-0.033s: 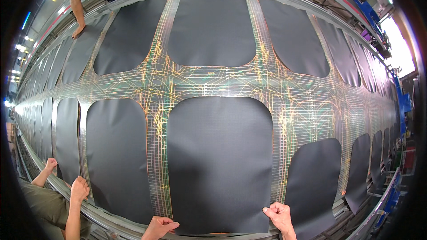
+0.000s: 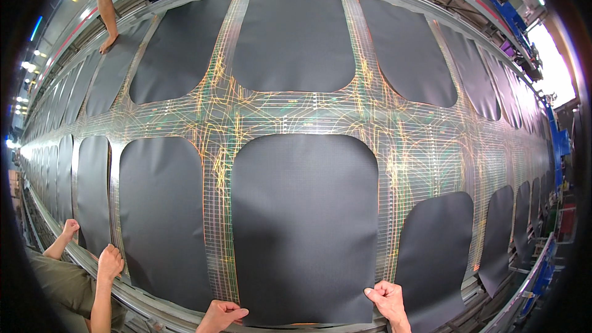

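Observation:
A dark grey flexible sheet (image 2: 305,228) with rounded far corners lies straight in front of me, on a long table surface covered with fine coloured lines (image 2: 290,113). My left hand (image 2: 223,316) is closed on its near left corner, the thumb on top and the fingers partly hidden. At the near right corner, my right hand (image 2: 387,303) pinches the edge between thumb and curled fingers. A similar sheet (image 2: 163,209) lies to the left. Another sheet (image 2: 435,253) on the right sits nearer to me, hanging over the table's front edge.
At lower left a co-worker's hands (image 2: 111,262) are at the near edge of a sheet (image 2: 94,191). Across the table, another person's hand (image 2: 109,44) rests by a far-row sheet (image 2: 120,65). Metal rails (image 2: 154,305) run along the table's edge.

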{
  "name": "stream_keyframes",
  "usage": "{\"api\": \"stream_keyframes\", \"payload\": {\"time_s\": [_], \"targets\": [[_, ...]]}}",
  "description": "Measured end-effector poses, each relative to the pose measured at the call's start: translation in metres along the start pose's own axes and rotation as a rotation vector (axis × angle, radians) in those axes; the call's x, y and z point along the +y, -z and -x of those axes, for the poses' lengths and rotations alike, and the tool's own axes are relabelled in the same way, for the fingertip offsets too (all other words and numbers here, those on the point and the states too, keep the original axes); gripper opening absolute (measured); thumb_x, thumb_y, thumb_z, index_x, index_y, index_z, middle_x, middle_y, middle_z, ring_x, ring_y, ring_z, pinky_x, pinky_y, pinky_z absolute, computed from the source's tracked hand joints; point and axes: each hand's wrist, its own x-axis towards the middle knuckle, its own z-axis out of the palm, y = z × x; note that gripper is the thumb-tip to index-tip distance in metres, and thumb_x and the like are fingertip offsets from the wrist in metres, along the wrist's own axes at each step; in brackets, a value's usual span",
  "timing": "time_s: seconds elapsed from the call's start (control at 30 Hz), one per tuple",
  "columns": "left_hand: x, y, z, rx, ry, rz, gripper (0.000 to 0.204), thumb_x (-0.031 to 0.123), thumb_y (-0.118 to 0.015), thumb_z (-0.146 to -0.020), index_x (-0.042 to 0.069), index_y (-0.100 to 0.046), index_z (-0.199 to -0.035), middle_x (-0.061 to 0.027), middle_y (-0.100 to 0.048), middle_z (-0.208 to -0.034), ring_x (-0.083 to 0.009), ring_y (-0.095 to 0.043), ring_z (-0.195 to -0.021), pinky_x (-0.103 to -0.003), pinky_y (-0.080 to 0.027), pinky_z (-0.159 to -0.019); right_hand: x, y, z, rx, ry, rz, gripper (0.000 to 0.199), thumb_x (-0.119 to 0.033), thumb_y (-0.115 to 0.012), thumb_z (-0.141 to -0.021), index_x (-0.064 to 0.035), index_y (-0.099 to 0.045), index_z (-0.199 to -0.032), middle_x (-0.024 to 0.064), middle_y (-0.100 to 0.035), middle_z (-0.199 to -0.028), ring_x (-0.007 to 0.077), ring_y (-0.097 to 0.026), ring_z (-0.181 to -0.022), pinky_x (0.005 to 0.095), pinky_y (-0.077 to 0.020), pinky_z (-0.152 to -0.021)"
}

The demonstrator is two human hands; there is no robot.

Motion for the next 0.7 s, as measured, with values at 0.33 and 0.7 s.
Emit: {"api": "stream_keyframes", "payload": {"time_s": [0.33,0.7], "targets": [[-0.003,0.002,-0.003,-0.030,0.010,0.038,0.018,0.013,-0.076,-0.086,-0.003,-0.073,-0.079,-0.0019,-0.065,-0.064,-0.0077,-0.061,-0.061,-0.024,-0.055,-0.058,-0.002,-0.001,0.001,0.000,-0.011,-0.005,0.030,-0.012,-0.079,-0.083,-0.0044,-0.056,-0.065,-0.0079,-0.049,-0.056,0.0005,-0.039,-0.053,0.0209,-0.0310,-0.046],[-0.009,0.002,-0.005,-0.040,-0.030,0.045,0.018,0.013,-0.076,-0.086,-0.003,-0.073,-0.078,-0.0011,-0.065,-0.065,-0.0067,-0.060,-0.060,-0.024,-0.053,-0.056,-0.012,-0.004,0.003,-0.006,-0.002,-0.029,0.033,-0.009,-0.078,-0.084,-0.0075,-0.052,-0.063,-0.0069,-0.050,-0.054,0.0007,-0.040,-0.051,0.0214,-0.0308,-0.044]]}}
